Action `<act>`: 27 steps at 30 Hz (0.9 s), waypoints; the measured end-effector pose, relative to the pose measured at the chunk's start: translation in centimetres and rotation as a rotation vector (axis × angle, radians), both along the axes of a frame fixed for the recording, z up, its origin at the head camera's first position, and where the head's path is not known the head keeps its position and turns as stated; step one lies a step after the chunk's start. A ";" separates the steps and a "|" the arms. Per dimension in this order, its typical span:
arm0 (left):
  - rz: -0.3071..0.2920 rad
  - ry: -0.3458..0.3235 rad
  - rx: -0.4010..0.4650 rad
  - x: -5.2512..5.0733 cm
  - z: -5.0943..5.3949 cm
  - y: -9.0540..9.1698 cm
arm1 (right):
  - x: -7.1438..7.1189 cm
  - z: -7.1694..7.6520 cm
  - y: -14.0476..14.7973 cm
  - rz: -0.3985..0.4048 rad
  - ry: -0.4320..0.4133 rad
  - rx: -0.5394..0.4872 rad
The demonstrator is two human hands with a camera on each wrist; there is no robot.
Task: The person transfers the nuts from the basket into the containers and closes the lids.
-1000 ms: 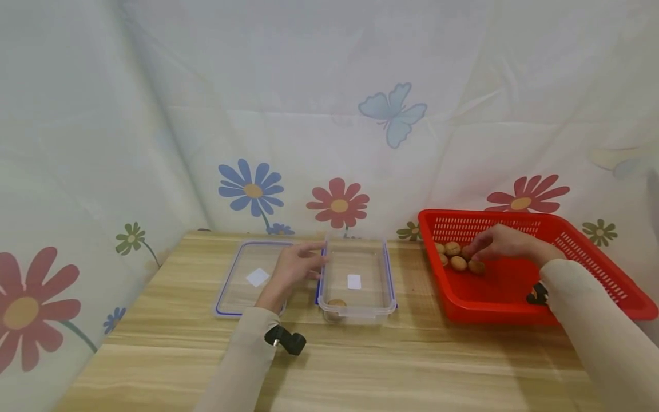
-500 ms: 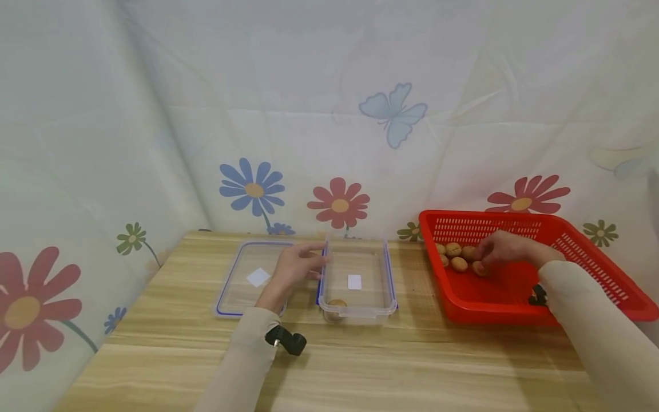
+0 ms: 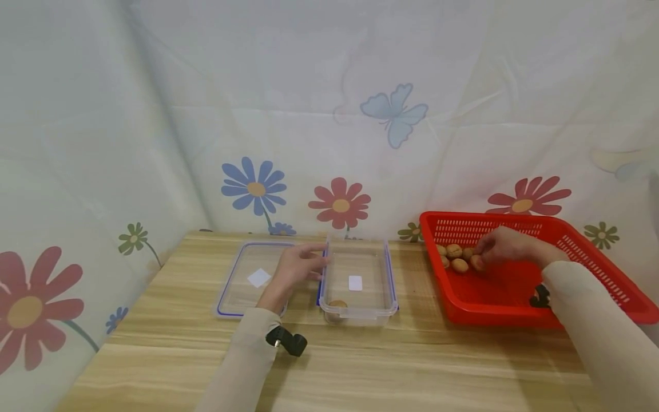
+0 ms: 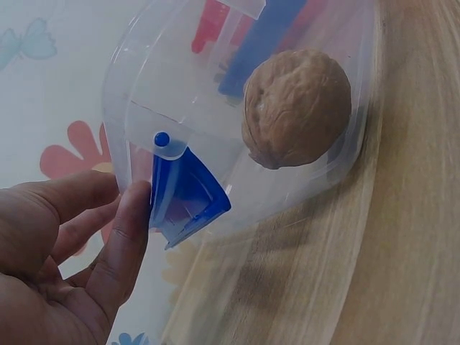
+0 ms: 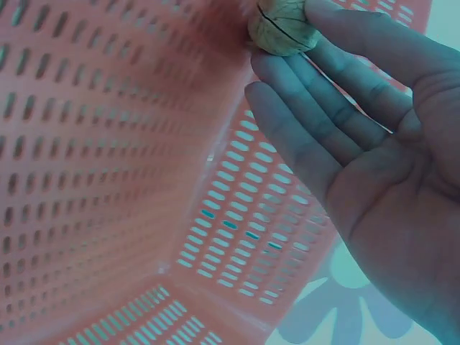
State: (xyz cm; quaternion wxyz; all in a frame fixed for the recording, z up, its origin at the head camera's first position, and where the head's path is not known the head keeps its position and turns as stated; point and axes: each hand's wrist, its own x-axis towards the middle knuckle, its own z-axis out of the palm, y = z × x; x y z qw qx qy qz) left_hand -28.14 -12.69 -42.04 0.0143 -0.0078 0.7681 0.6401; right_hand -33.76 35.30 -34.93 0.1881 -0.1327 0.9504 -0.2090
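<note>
In the head view, my left hand [image 3: 297,268] rests its fingertips against the left side of a clear plastic box [image 3: 366,312], fingers loosely bent. The left wrist view shows the fingertips by a blue latch [image 4: 185,198] on the box wall, and one walnut [image 4: 298,108] inside. My right hand [image 3: 507,246] reaches into a red basket [image 3: 494,316]. Between its thumb and fingers it pinches a walnut [image 5: 284,29], as the right wrist view shows. Several other walnuts [image 3: 460,265] lie together at the basket's left end.
A clear lid [image 3: 234,280] with a blue seal lies flat left of the box, partly under my left hand. The wooden table [image 3: 350,366] runs up to a flower-print curtain [image 3: 288,131] behind. The basket's raised walls surround my right hand.
In the basket, my right hand has shifted slightly and its fingers have closed around a walnut. My left hand stays by the box.
</note>
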 end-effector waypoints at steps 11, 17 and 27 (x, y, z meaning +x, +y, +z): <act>-0.010 0.008 0.003 0.0 0.0 0.1 | 1.8 3.4 -1.7 0.026 0.169 -0.090; -0.009 0.013 -0.013 0.1 0.0 0.0 | 3.0 4.9 -3.1 0.037 0.243 -0.113; -0.008 0.016 -0.016 0.2 0.0 0.0 | 6.4 7.4 -6.6 0.059 0.350 -0.178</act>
